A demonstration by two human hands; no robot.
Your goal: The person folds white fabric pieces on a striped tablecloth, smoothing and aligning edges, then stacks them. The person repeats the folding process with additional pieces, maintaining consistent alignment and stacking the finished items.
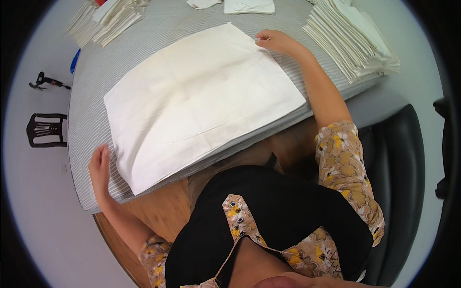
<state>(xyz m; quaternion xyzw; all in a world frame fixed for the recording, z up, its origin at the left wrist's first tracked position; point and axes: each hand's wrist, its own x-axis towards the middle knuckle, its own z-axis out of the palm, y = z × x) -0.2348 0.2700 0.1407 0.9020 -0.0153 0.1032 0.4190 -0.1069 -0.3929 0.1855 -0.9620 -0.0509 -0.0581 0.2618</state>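
A large white cloth (201, 96), roughly rectangular, lies spread over the near part of the table, with soft creases across it and puckers near its left edge. At its far right edge is my right hand (278, 41), thumb and fingers closed together on the cloth's border. My left hand (99, 165) is beside the near left edge, its fingers curled closed. Whether those fingers have hold of anything is hidden.
The table has a grey striped cover (89, 144). Piles of folded white cloths stand at far left (108, 21) and far right (348, 41). A smaller white cloth (249, 6) lies at the far edge. A black padded chair (394, 192) is at my right; a dark chair (46, 130) stands left.
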